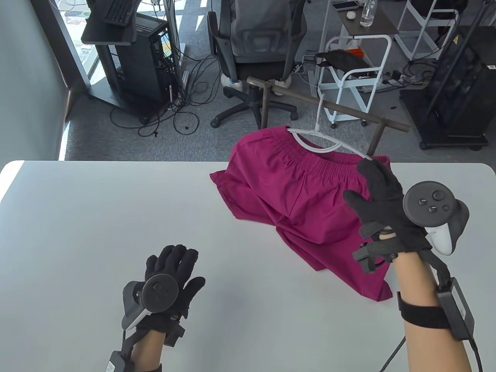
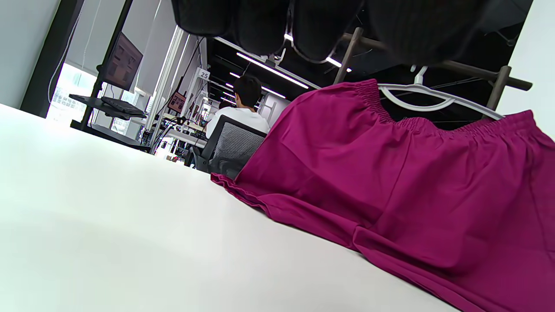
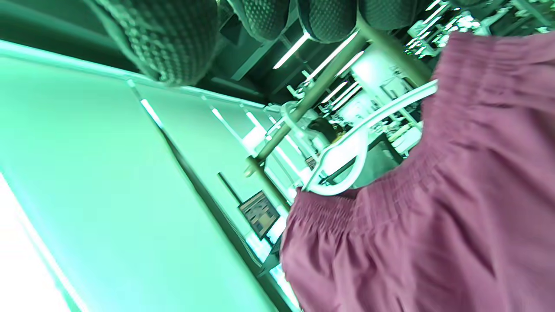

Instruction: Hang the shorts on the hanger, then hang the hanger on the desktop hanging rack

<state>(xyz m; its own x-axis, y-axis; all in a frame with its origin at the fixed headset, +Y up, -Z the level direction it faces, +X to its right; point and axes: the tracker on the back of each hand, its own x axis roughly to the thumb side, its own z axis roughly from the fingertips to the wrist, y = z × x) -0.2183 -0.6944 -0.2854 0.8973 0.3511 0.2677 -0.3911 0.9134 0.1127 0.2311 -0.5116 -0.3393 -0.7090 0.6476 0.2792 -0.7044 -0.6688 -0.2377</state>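
Observation:
Magenta shorts (image 1: 294, 193) hang by their waistband on a white hanger (image 1: 321, 145), and their legs spill onto the white table (image 1: 116, 217). The hanger's hook sits over the brown bar of the desktop rack (image 1: 348, 110) at the table's far edge. My right hand (image 1: 362, 182) is raised at the right end of the waistband. Its fingers are fairly straight, touching the hanger's tip, with the thumb spread. The right wrist view shows shorts (image 3: 455, 195), hanger (image 3: 347, 151) and bar (image 3: 321, 82) with nothing in my fingers (image 3: 173, 34). My left hand (image 1: 174, 267) lies flat on the table, holding nothing.
Beyond the table on the floor stand an office chair (image 1: 255, 42), a white trolley (image 1: 356, 73) and a computer stand (image 1: 131, 58) with loose cables. In the left wrist view a person (image 2: 238, 112) sits far off with their back turned. The shorts cover the table's right half.

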